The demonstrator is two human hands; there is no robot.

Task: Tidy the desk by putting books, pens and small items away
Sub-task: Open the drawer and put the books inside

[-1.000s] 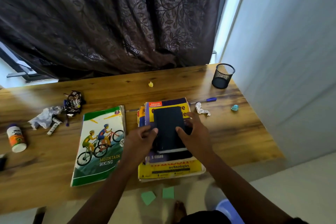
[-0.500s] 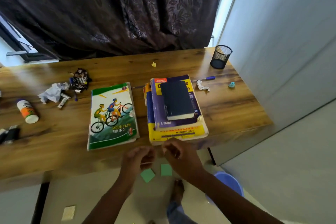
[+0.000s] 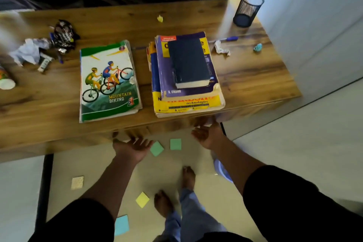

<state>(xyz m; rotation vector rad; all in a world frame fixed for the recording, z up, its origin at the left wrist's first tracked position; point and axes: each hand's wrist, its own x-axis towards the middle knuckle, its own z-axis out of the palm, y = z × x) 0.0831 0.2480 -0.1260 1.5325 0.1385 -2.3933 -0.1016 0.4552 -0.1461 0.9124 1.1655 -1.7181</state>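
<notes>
A dark blue book [image 3: 188, 63] lies on top of a stack of books [image 3: 188, 102] near the desk's front edge. Left of the stack lies a Mountain Biking book [image 3: 108, 82]. A blue pen [image 3: 225, 39] lies right of the stack, and a black mesh pen holder [image 3: 247, 9] stands at the back right corner. My left hand [image 3: 131, 146] and my right hand [image 3: 208, 133] hang just below the wooden desk's [image 3: 255, 76] front edge, both empty with fingers spread, touching no book.
Crumpled paper [image 3: 27, 50], wrappers [image 3: 63, 34] and a small bottle [image 3: 5, 80] clutter the desk's left side. A paper scrap [image 3: 222, 48], a teal bit [image 3: 257, 47] and a yellow bit [image 3: 160, 18] lie near the stack. Sticky notes [image 3: 175, 144] dot the floor. A wall stands on the right.
Both hands let go of the dark blue book on the stack and drew back past the desk's front edge. The camera tilted down toward the floor.
</notes>
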